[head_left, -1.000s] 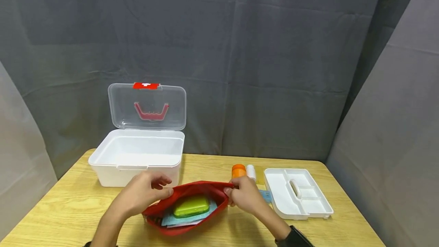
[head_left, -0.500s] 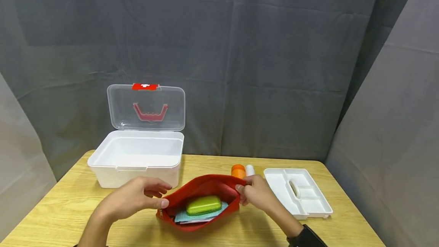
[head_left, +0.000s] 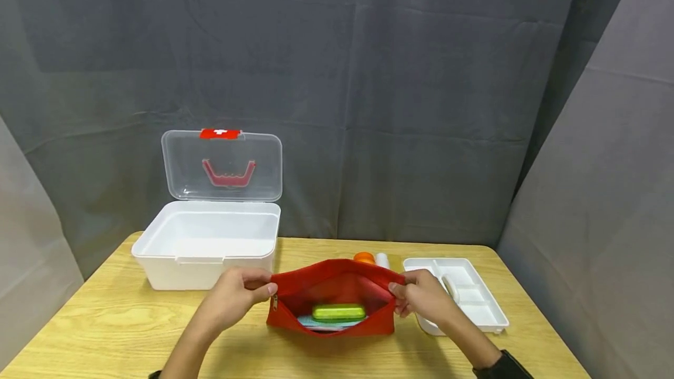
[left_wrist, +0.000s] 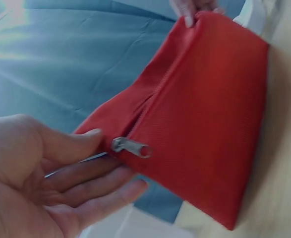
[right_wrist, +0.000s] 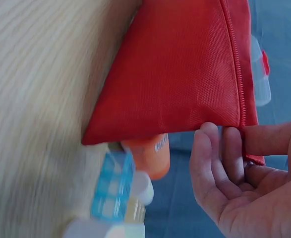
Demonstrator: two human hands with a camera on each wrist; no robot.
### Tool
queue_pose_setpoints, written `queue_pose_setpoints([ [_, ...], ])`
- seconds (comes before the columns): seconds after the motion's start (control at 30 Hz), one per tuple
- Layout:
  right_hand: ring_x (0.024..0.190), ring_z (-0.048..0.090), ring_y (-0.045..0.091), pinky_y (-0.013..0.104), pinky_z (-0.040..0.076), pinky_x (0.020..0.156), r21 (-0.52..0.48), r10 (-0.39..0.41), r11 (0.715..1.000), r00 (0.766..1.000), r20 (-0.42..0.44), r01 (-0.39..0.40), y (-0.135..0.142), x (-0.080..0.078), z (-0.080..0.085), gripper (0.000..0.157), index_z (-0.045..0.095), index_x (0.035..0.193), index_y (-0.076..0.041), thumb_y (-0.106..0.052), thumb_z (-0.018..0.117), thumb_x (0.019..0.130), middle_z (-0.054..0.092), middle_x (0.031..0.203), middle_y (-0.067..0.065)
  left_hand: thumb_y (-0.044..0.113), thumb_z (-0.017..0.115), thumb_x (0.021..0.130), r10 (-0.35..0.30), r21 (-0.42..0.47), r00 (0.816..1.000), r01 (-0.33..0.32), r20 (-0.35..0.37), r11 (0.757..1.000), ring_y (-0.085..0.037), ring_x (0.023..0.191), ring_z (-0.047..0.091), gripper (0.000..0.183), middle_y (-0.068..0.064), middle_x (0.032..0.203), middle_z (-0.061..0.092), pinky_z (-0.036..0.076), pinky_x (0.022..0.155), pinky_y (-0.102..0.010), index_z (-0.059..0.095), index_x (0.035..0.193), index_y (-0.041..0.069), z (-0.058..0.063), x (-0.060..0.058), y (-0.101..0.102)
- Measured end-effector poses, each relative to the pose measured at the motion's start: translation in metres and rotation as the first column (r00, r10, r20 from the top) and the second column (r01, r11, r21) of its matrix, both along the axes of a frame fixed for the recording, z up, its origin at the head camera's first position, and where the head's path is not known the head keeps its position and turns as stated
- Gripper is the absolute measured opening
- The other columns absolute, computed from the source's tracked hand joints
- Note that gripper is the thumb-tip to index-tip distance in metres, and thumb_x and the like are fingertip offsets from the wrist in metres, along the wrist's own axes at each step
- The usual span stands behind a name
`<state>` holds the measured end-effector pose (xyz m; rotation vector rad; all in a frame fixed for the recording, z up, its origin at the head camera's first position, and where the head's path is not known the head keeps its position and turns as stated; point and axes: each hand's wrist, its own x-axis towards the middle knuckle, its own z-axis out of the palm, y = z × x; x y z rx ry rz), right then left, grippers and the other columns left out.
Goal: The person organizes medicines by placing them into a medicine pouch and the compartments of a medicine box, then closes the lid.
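Note:
A red zippered pouch (head_left: 329, 276) stands upright on the table, its mouth spread wide. Inside lie a shiny green case (head_left: 339, 312) and, under it, a flat light-blue item (head_left: 316, 324). My left hand (head_left: 234, 297) pinches the pouch's upper left corner between thumb and fingers, next to the metal zipper pull (left_wrist: 130, 147). At the opposite upper corner, my right hand (head_left: 423, 298) pinches the rim, seen closely in the right wrist view, where the zipper ends beside the thumb.
Back left stands a white box (head_left: 155, 268) with its clear lid (head_left: 226, 162) raised. On the right lies a white divided tray (head_left: 476, 294). Behind the pouch are an orange bottle (right_wrist: 152, 156), a blue compartmented box (right_wrist: 113, 188) and a white-capped container (right_wrist: 142, 188).
The pouch has shifted right and been tipped upright, its front now facing me. My left hand, loosely beside it half a second ago, now pinches its corner; my right hand moved right with it.

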<state>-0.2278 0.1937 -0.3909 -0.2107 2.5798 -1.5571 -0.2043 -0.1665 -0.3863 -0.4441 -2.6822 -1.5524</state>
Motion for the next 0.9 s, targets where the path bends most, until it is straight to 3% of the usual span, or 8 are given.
queue_pose_setpoints([
  [0.2,0.061,0.061,0.015,0.026,0.054,0.057,0.169,-0.089,0.979,0.987,-0.134,0.112,0.014,-0.004,0.0,0.014,0.071,0.085,-0.003,-0.009,0.064,0.096,0.063,0.065,0.004,0.006,0.072,0.09,0.148,0.089,0.989,-0.146,-0.009,0.985,-0.014,0.076,0.073,0.011,-0.007,0.088,0.077,0.058,0.077,-0.032,0.077,0.099,0.002,-0.006,-0.002,0.02],
  [0.43,0.056,0.05,0.012,0.025,0.04,0.054,0.324,-0.106,0.919,0.935,-0.34,0.222,0.008,-0.009,-0.002,0.009,0.07,0.087,-0.008,-0.013,0.068,0.094,0.058,0.061,-0.003,-0.002,0.071,0.089,0.227,0.168,0.973,-0.216,-0.043,0.962,-0.015,0.065,0.069,0.006,-0.007,0.076,0.074,0.057,0.064,-0.024,0.076,0.09,0.0,-0.013,-0.002,0.034],
  [0.53,0.057,0.048,0.011,0.025,0.04,0.054,0.352,-0.099,0.887,0.867,-0.489,0.3,-0.001,-0.005,0.002,0.015,0.068,0.102,-0.004,-0.014,0.072,0.091,0.056,0.066,-0.003,-0.002,0.072,0.088,0.254,0.187,0.966,-0.24,-0.053,0.953,-0.015,0.063,0.068,0.007,-0.006,0.076,0.073,0.057,0.062,-0.024,0.076,0.093,-0.002,-0.014,0.001,0.04],
  [0.63,0.06,0.046,0.008,0.023,0.04,0.054,0.32,-0.071,0.869,0.733,-0.676,0.378,-0.015,0.008,0.007,0.026,0.065,0.108,-0.003,-0.009,0.078,0.086,0.054,0.071,-0.004,-0.001,0.072,0.088,0.266,0.204,0.962,-0.247,-0.067,0.947,-0.015,0.062,0.068,0.009,-0.008,0.076,0.074,0.057,0.06,-0.023,0.076,0.095,-0.004,-0.014,0.005,0.044],
  [0.7,0.06,0.045,0.003,0.019,0.04,0.053,0.266,-0.038,0.891,0.645,-0.764,0.367,-0.029,0.022,0.011,0.023,0.065,0.101,-0.007,-0.005,0.08,0.083,0.053,0.07,-0.008,-0.001,0.073,0.088,0.275,0.207,0.958,-0.253,-0.084,0.945,-0.015,0.062,0.067,0.009,-0.008,0.076,0.074,0.057,0.059,-0.023,0.076,0.095,-0.004,-0.012,0.007,0.047],
  [0.73,0.059,0.044,0.0,0.016,0.039,0.051,0.239,-0.015,0.914,0.616,-0.787,0.328,-0.037,0.031,0.012,0.022,0.064,0.097,-0.01,-0.004,0.08,0.083,0.053,0.068,-0.011,-0.001,0.073,0.088,0.279,0.204,0.956,-0.255,-0.094,0.945,-0.014,0.063,0.067,0.008,-0.008,0.076,0.074,0.057,0.06,-0.023,0.076,0.095,-0.003,-0.011,0.007,0.048],
  [0.83,0.058,0.044,-0.007,0.01,0.04,0.052,0.201,0.085,0.97,0.581,-0.81,0.14,-0.06,0.059,0.017,0.022,0.063,0.089,-0.019,-0.003,0.078,0.085,0.053,0.066,-0.017,0.0,0.073,0.088,0.281,0.183,0.951,-0.256,-0.129,0.949,-0.012,0.066,0.067,0.006,-0.006,0.076,0.074,0.056,0.062,-0.022,0.077,0.092,-0.001,-0.006,0.008,0.052],
  [0.9,0.061,0.047,-0.009,0.008,0.042,0.054,0.214,0.166,0.977,0.614,-0.772,0.005,-0.075,0.075,0.019,0.017,0.063,0.09,-0.021,-0.009,0.075,0.09,0.056,0.07,-0.019,0.0,0.073,0.087,0.278,0.17,0.948,-0.251,-0.157,0.953,-0.011,0.068,0.067,0.005,-0.004,0.075,0.074,0.056,0.065,-0.022,0.077,0.09,0.001,-0.002,0.008,0.056],
])
